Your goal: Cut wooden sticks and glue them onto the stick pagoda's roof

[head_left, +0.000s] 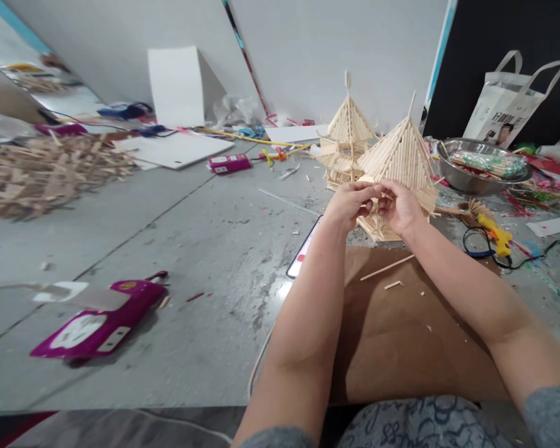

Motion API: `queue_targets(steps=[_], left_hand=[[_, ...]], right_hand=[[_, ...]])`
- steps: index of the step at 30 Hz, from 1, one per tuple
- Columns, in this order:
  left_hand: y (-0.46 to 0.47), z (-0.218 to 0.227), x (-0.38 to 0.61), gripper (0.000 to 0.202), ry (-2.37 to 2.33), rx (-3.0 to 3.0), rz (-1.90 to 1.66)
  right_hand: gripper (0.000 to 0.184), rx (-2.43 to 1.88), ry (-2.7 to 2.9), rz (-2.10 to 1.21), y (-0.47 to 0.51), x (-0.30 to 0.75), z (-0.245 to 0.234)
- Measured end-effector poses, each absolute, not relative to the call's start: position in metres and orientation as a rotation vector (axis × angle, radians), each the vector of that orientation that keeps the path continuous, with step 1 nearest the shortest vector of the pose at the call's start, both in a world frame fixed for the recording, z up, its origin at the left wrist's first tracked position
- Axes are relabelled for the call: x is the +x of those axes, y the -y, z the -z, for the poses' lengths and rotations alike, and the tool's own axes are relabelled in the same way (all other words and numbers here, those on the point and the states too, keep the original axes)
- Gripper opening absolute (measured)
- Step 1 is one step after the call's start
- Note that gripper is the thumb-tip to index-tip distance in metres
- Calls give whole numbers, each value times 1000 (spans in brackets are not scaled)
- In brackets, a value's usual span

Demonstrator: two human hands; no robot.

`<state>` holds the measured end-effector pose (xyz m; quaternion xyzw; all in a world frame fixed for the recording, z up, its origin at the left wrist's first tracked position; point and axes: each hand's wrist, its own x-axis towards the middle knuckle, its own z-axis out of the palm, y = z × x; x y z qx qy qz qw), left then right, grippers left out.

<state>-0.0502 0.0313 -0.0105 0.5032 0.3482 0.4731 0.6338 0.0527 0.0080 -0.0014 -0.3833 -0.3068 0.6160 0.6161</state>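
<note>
A model pavilion of thin wooden sticks point(404, 158), with a steep pointed roof, stands at the far edge of a brown cardboard sheet point(401, 330). My left hand point(350, 204) and my right hand point(401, 205) meet at its lower front edge, fingers curled and pinched on the model's eave. A second stick pavilion point(345, 140) stands just behind it to the left. A loose stick point(386, 267) lies on the cardboard near my right forearm.
A yellow glue gun point(493, 235) with a black cord lies right of the model. A metal bowl point(480, 167) and a white tote bag point(508, 102) sit at the back right. Magenta packets point(98, 320) and a heap of wooden sticks point(42, 171) lie on the left.
</note>
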Motion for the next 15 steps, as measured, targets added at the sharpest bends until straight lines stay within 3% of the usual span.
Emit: queue_targets(steps=[15], left_hand=[[-33,14,-48,19,-783,1169,-1095]], right_hand=[[14,-876,761,-1376,-8,51,7]])
